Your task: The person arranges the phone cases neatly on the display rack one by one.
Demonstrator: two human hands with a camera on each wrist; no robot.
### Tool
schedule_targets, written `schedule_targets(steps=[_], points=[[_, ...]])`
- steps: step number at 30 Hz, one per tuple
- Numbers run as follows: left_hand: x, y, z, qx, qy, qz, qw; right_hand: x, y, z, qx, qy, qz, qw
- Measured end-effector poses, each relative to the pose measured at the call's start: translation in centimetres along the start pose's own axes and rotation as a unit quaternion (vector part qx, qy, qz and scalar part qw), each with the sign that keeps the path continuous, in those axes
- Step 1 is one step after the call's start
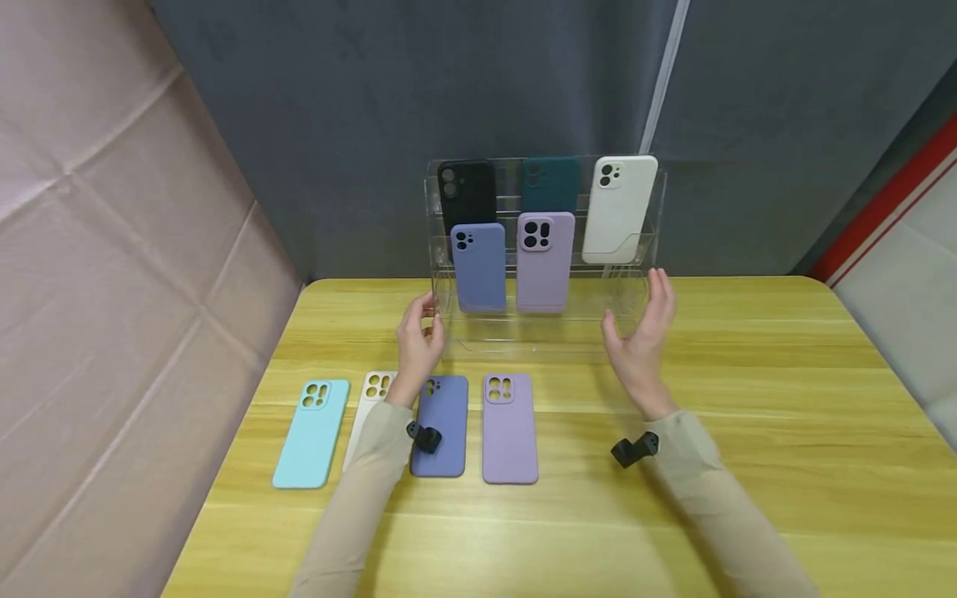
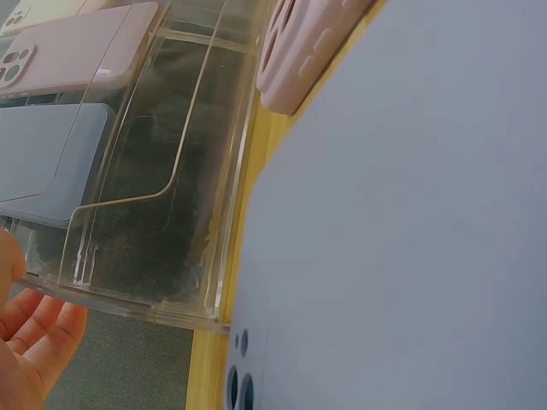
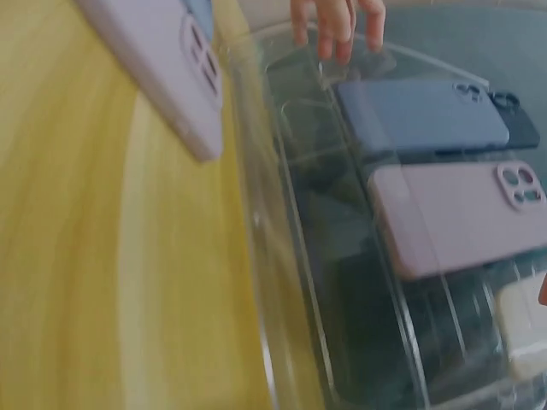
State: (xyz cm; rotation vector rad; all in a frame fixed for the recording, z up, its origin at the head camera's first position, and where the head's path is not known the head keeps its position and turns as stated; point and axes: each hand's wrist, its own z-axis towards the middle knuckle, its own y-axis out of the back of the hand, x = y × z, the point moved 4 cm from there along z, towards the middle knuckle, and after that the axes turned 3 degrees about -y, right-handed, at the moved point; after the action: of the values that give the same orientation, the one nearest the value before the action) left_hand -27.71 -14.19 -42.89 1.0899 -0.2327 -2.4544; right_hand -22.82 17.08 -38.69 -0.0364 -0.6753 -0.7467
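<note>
The clear stand (image 1: 523,340) sits between the loosely curved left hand (image 1: 419,347), its grip unclear, and the empty, widely spread right hand (image 1: 641,350).

Clear tiered stand (image 1: 538,332); upright; holds five phone cases (image 1: 546,270); on table (image 1: 748,399)

This looks like a small screened-off booth with a shop-style display; whether it stands inside a shop cannot be told. Dark grey cloth (image 1: 336,149) hangs across the back, a creased pale pink sheet (image 1: 97,282) covers the left, and a red band (image 1: 890,203) edges a white surface at right. On the wood-grain tabletop (image 1: 770,357), a clear tiered stand (image 1: 516,343) holds phone cases (image 1: 546,270).
</note>
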Motion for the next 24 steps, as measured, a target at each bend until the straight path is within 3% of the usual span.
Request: schedule_targets(steps=[8,13,18,24], points=[[0.0,0.1,0.0,0.001,0.001,0.001,1.0000,-2.1,1.5,-0.7,-0.001,-0.025,-0.011,0.9996],[0.1,0.0,0.0,0.002,0.008,0.000,1.0000,-3.2,1.8,-1.1,0.018,-0.091,-0.007,0.9956],[0.1,0.0,0.0,-0.001,0.003,-0.004,1.0000,-4.2,2.0,-1.4,0.034,-0.168,0.005,0.9852],[0.1,0.0,0.0,0.001,0.004,-0.003,1.0000,-4.6,2.0,-1.4,0.041,-0.201,0.000,0.9787]])
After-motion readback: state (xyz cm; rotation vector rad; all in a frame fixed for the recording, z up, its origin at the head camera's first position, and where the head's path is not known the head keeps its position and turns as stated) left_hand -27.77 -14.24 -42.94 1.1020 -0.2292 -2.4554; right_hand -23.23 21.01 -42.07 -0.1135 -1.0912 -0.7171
